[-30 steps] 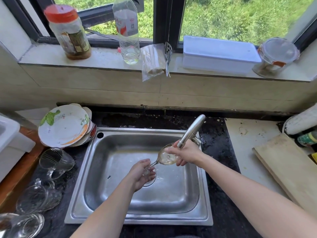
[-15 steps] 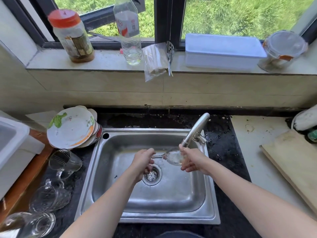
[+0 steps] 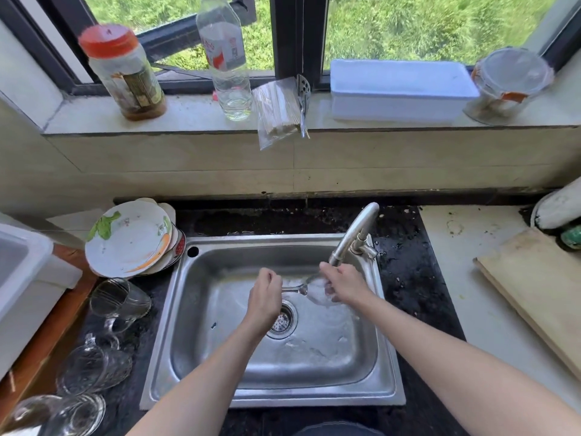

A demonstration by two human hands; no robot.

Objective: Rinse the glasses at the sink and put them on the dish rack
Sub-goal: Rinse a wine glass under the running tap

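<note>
On my feed, the left hand (image 3: 265, 297) had its fingers curled tight round the stem of the wine glass (image 3: 314, 292). The right hand (image 3: 344, 286) cupped the bowl, fingers wrapped on its far side. The glass lay sideways over the sink (image 3: 270, 401), just under the faucet (image 3: 355, 234) spout and above the drain strainer (image 3: 284, 319). I could not tell what was inside the bowl. A film of water lay across the basin floor.

Left of the sink, three empty glasses (image 3: 119, 298) lay on the dark counter near a stack of plates (image 3: 132, 239). On the sill, the red-lidded jar (image 3: 122, 73) kept a brown layer at its bottom. The clear bottle (image 3: 228, 58) held a little clear liquid, and a plastic bag (image 3: 278, 111) held pale sticks. The white box (image 3: 399, 89) was closed, and the contents of the round tub (image 3: 512, 83) were unclear.
</note>
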